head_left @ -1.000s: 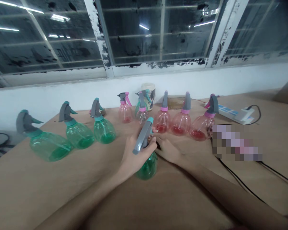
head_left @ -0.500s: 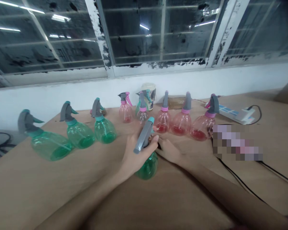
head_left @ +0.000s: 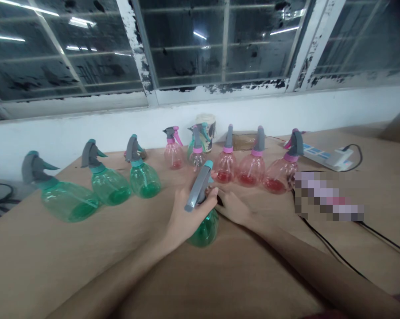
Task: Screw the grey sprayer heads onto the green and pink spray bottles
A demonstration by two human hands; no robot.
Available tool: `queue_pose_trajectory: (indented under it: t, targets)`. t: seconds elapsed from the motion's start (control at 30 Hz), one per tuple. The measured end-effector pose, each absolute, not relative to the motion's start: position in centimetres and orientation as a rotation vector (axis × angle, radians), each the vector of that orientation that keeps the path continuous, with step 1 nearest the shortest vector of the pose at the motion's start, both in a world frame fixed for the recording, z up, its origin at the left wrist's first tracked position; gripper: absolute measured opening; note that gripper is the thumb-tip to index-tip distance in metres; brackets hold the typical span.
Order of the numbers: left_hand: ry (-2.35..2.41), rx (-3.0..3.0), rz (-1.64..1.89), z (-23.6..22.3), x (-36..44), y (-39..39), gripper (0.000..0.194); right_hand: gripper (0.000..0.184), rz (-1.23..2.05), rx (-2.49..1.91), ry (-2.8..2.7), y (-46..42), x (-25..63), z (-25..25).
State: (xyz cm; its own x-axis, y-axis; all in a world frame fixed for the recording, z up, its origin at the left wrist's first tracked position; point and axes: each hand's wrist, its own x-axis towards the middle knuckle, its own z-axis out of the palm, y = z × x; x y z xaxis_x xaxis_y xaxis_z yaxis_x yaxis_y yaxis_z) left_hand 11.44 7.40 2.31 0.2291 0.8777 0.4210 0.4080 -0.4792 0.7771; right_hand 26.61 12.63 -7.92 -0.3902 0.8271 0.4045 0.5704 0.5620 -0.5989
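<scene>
A green spray bottle (head_left: 204, 232) with a grey and teal spray head stands on the table in front of me, some green liquid inside. My left hand (head_left: 189, 217) is closed around its neck, just below the head. On the far side, my right hand (head_left: 234, 206) has its fingers curled against the neck area; part of them is hidden behind the spray head and my left hand. Green spray bottles (head_left: 111, 186) stand to the left. Pink spray bottles (head_left: 251, 170) with red liquid stand behind and to the right.
A paper cup (head_left: 206, 133) and a brown taped box (head_left: 244, 141) stand by the wall. To the right lie a white power strip (head_left: 322, 155), a blurred-out item (head_left: 329, 197) and black cables (head_left: 332, 252). Windows run above the wooden table (head_left: 87, 252).
Both hands keep their hold on the green spray bottle, almost unmoved. The view has shifted very slightly. The other bottles stand where they were.
</scene>
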Motion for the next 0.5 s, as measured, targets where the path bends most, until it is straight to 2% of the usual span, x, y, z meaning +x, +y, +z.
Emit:
queue_pose_trajectory:
  t: [0.4, 0.5]
  targets:
    - [1.170, 1.950, 1.206, 2.10, 11.49, 7.31, 0.030, 0.023, 0.498, -1.125, -2.117, 12.32, 26.57, -7.27]
    - [1.191, 1.958, 1.197, 2.16, 11.46, 7.28, 0.023, 0.022, 0.508, -1.125, -2.117, 12.21, 26.60, -7.11]
